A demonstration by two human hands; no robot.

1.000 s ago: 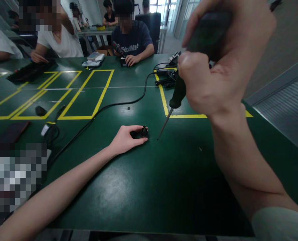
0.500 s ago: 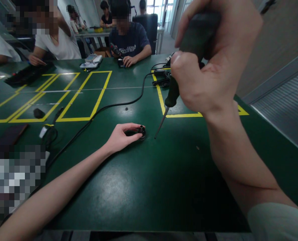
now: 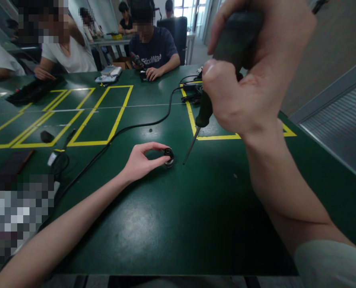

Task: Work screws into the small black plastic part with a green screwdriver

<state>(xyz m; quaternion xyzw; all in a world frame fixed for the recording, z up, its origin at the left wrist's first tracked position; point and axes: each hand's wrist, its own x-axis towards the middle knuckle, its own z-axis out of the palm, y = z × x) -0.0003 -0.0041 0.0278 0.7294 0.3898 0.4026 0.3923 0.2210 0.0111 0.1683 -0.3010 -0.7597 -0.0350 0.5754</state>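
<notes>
My left hand (image 3: 142, 161) rests low over the green table (image 3: 172, 224), thumb and fingers pinching a small black cylindrical part (image 3: 168, 152). A lighter, ring-like rim (image 3: 169, 163) shows directly beneath that part; whether the two are joined I cannot tell. Close to the camera, my right hand (image 3: 249, 76) is wrapped around the thick dark-green handle of a screwdriver (image 3: 205, 111). Its thin shaft slants down and left, with the tip just right of the black part and apart from it.
A black cable (image 3: 142, 125) curves across the table. Yellow tape (image 3: 90, 143) marks rectangles on it. Dark devices (image 3: 192, 94) lie beyond my right hand, and a black lump (image 3: 46, 136) sits to the left. A person (image 3: 154, 48) opposite handles a tool; others sit further left.
The black part looks slightly raised and turned in my left fingers, with the lighter rim now showing below it. My right hand and the screwdriver have barely moved.
</notes>
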